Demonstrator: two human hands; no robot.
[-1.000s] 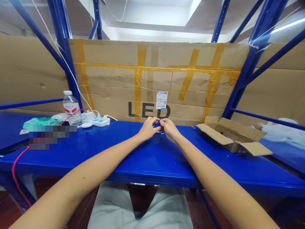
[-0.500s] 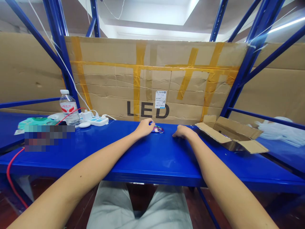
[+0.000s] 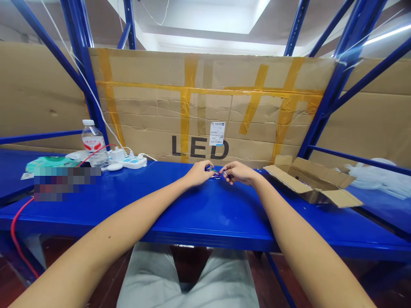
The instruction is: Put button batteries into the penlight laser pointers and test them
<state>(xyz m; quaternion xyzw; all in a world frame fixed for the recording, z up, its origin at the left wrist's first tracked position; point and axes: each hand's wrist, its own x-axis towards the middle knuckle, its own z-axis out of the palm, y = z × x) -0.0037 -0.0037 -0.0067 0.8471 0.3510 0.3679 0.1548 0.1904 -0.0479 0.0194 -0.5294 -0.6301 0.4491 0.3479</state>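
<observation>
A small bundle of slim, shiny pens (image 3: 217, 175) in blue, red, green and purple lies on the blue table (image 3: 205, 209), near its back edge. Curled round the left end of that bundle is my left hand (image 3: 199, 172), its thumb and fingers closed on the pens. My right hand (image 3: 239, 172) is just to the right, thumb and fingertips pinched on one slim pen (image 3: 226, 174) with a pale, shiny end. Fingers cover much of the pens, so their full length is hidden.
An open cardboard box (image 3: 308, 182) stands to the right. At the left are a water bottle (image 3: 94, 145), a white power strip (image 3: 133, 161), a green packet (image 3: 51, 163) and a red cable (image 3: 19, 218). A large cardboard panel (image 3: 154, 115) rises behind the table.
My right hand has moved left and up from the table to the bundle and now pinches a pen. My left hand has shifted slightly right, further over the pens.
</observation>
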